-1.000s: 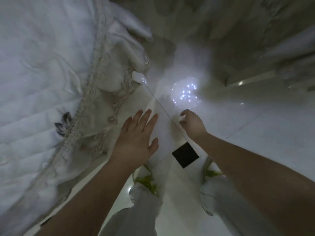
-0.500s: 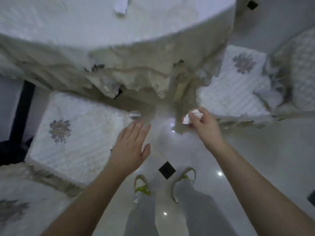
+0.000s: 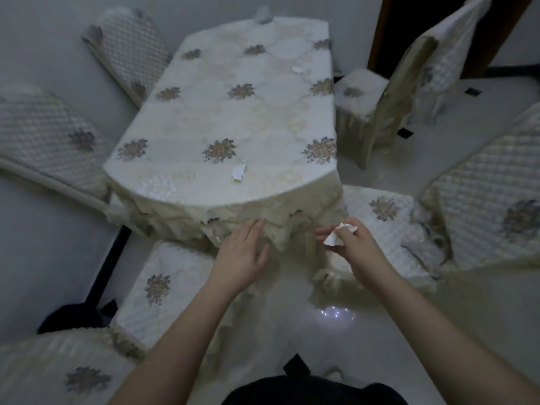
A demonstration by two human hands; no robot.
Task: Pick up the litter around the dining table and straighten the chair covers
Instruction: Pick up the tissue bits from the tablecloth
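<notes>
My right hand [image 3: 355, 244] pinches a crumpled white scrap of paper [image 3: 333, 238] in front of the near edge of the dining table [image 3: 228, 112], which wears a white cloth with floral motifs. My left hand [image 3: 241, 252] is flat, its straight fingers touching the cloth's hanging lace fringe. Two more white paper scraps lie on the tabletop: one near the front [image 3: 238, 172], one toward the far right [image 3: 298, 69]. A covered chair seat [image 3: 163, 285] stands below my left hand and another [image 3: 380, 217] to the right of my right hand.
More chairs with quilted white covers ring the table: two at the left [image 3: 43, 133], [image 3: 131, 48], one at far right with a loose, drooping cover [image 3: 415, 77], one at the right edge [image 3: 491, 200]. Glossy white floor with small black tile insets [image 3: 295, 366] lies below.
I have risen from the floor: the view moved from the tiles under the table to the whole tabletop. My right hand came up from the floor holding the paper scrap.
</notes>
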